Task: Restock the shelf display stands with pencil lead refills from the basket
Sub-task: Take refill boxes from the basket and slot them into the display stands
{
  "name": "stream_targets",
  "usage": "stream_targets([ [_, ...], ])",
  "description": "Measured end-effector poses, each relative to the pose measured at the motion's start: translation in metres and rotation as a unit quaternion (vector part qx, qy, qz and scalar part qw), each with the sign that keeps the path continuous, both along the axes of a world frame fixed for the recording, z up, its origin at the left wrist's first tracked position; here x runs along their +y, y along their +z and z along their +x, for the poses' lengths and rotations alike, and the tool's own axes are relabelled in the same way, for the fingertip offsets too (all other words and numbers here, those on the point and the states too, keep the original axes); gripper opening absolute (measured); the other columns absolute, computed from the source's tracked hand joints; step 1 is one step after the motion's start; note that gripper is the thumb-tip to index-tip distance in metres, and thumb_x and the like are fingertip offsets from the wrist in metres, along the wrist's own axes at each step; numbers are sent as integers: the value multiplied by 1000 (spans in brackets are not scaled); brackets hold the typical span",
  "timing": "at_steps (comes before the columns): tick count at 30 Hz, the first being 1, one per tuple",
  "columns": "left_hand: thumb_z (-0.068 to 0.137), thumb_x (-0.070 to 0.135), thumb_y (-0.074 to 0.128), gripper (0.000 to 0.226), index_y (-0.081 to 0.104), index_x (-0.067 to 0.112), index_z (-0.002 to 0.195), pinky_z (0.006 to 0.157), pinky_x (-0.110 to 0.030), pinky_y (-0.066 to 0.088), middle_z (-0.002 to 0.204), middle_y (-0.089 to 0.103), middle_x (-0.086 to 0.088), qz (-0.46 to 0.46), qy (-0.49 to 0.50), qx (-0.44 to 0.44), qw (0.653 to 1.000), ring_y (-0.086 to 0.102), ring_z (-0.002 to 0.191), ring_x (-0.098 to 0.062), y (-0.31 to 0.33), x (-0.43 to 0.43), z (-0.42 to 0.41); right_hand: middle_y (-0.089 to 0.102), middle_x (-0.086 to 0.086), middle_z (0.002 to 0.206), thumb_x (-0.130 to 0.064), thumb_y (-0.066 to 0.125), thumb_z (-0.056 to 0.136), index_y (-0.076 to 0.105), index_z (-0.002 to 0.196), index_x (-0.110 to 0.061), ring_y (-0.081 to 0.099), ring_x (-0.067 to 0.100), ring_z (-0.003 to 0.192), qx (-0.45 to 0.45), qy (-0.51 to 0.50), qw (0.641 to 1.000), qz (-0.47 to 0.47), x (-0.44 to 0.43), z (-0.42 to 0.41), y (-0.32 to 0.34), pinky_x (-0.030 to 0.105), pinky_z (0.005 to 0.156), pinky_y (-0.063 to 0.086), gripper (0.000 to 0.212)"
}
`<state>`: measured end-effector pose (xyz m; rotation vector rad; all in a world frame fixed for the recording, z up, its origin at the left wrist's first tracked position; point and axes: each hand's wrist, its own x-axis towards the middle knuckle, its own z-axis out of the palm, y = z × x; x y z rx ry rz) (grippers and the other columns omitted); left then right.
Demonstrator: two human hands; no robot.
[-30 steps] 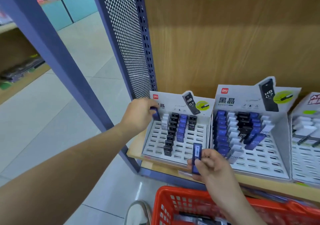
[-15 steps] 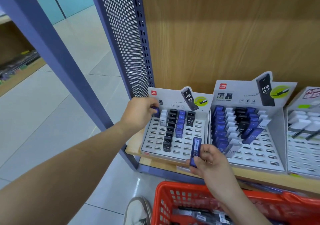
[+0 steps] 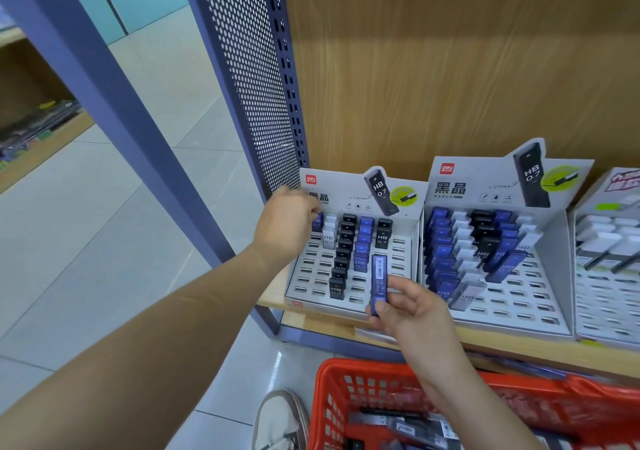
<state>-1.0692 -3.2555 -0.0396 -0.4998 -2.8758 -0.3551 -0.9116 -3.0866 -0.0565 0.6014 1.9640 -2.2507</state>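
Our right hand (image 3: pixel 408 307) pinches a blue refill case (image 3: pixel 378 283) by its lower half, thumb on the near face and fingers behind. The case stands upright in front of the left display stand (image 3: pixel 311 281), over the open slots on its right side. Our left hand (image 3: pixel 287 221) reaches to the stand's back left corner. Its fingers curl against a seated blue case (image 3: pixel 318 222) there, but the back of the hand hides the tips, so we cannot tell whether they grip it or only press it home.

We judge these cases to be light, stiff plastic with smooth, rather slippery faces, and the leads inside are brittle. A pinch on the two broad faces, low enough to leave the bottom end free for the slot, should serve, with gentle pressure downward. A crooked entry could jam the case or knock its neighbours over.

The second display stand (image 3: pixel 512 307) beside it on the shelf (image 3: pixel 273 299) looks fuller. More dark cases lie in the red basket (image 3: pixel 327 390) below us.
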Motion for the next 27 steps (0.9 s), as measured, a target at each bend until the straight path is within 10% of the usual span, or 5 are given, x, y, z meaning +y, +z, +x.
stream_targets([
  [4,88,11,61,17,75,17,95,73,-15,46,89,69,7,136,7,-91,987,61,80,-8,21,12,14,75,1,80,2,59,94,63,112,-27,67,8,71,12,5,1000,-19,0,0,2,20,69,56,34],
  [9,86,18,69,15,72,13,100,61,-18,52,82,70,-4,303,-78,-419,852,62,63,-6,52,33,48,74,-3,81,2,53,97,66,112,-29,61,1,67,30,16,999,-22,-2,-2,10,15,61,49,36],
  [16,69,31,83,33,76,24,100,86,-27,45,95,66,8,117,-204,-250,939,55,90,-5,47,19,52,73,16,79,-9,64,91,73,100,-5,60,14,64,1,-54,988,-141,5,-2,24,24,64,53,13],
  [21,80,30,73,16,68,14,83,71,-38,50,75,61,3,2,-268,-155,951,56,74,-15,43,25,64,70,10,73,-36,66,83,73,79,-4,58,13,63,30,-43,993,-103,2,-6,35,24,65,53,33],
  [27,84,10,70,38,56,29,113,72,-33,58,71,70,-4,259,-98,-283,918,68,65,-17,38,26,64,65,-9,118,-20,54,99,59,133,-22,59,-1,106,75,112,928,347,14,-1,17,15,93,46,34],
])
